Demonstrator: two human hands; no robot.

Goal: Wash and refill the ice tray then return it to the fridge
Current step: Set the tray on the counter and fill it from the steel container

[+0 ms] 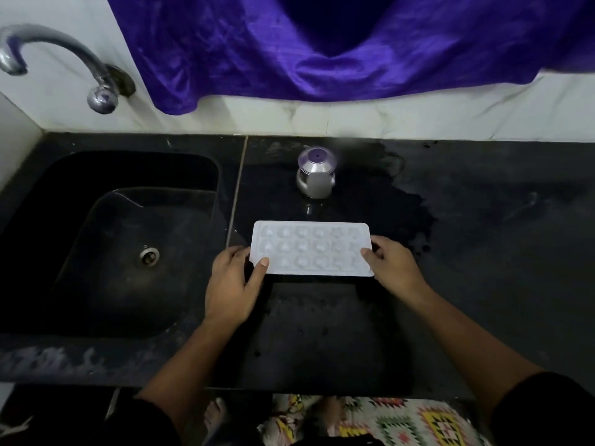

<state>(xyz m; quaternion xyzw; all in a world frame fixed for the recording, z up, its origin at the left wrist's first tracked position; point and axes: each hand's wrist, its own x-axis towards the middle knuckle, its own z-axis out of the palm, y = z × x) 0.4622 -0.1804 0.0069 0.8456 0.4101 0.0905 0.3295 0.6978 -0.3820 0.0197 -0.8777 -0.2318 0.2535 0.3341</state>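
Note:
A white ice tray [310, 247] with several rounded cells lies flat over the black counter [467, 252], just right of the sink. My left hand [233, 284] grips its left end, thumb on the top surface. My right hand [391, 263] grips its right end, thumb on the rim. Whether the cells hold water or ice I cannot tell.
A black sink [96, 239] with a metal drain [149, 255] lies to the left, a chrome tap [64, 59] above it. A small steel container with a purple lid [316, 173] stands behind the tray. Purple cloth [322, 49] hangs over the back wall. A patterned mat [386, 420] lies on the floor.

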